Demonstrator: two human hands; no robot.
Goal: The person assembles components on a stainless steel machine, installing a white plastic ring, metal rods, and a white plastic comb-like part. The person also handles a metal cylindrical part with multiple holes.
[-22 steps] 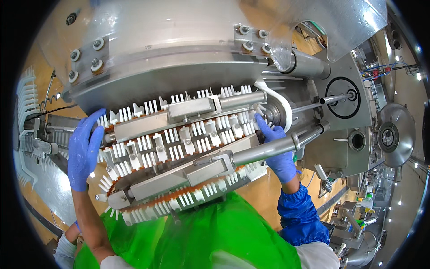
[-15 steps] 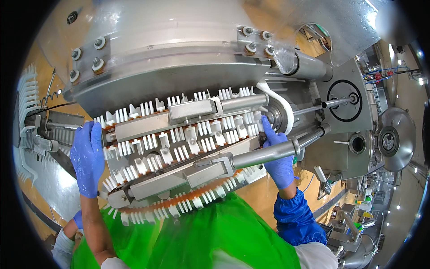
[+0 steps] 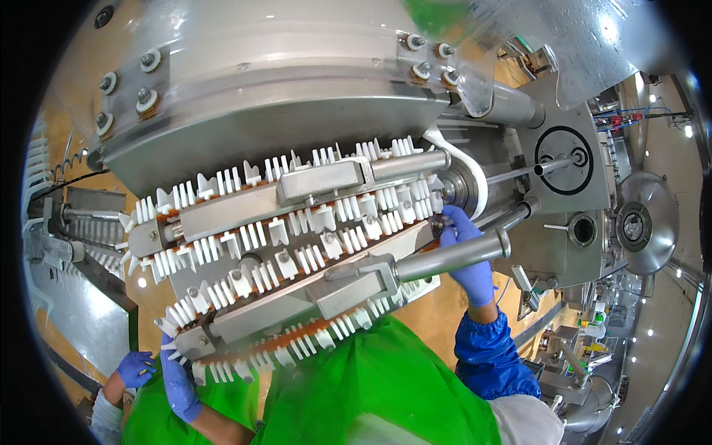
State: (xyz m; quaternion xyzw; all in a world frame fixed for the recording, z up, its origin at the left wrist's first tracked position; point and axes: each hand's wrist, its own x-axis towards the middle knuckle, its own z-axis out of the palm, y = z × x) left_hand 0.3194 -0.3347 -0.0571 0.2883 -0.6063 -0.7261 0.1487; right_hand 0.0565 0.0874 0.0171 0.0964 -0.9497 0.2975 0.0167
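Two steel arms with looped belts of white plastic fingers lie across the machine, an upper finger belt and a lower finger belt. My left hand, in a wet blue glove, is closed at the lower belt's left end; its fingers are partly hidden behind that end. My right hand, also blue-gloved, reaches up behind a steel tube. Its fingers curl in at the lower belt's right end, below a round hub. Between the belts runs a narrow gap.
A clear curved guard with bolts hangs over the far side. At lower left another person's gloved hand is close to my left arm. Steel guide rails stand at left, and a machine housing at right.
My left hand has left the upper belt's end and come down to the lower belt's end. My right hand's forefinger, earlier pointing up, is now curled. The other person's hand shows more.
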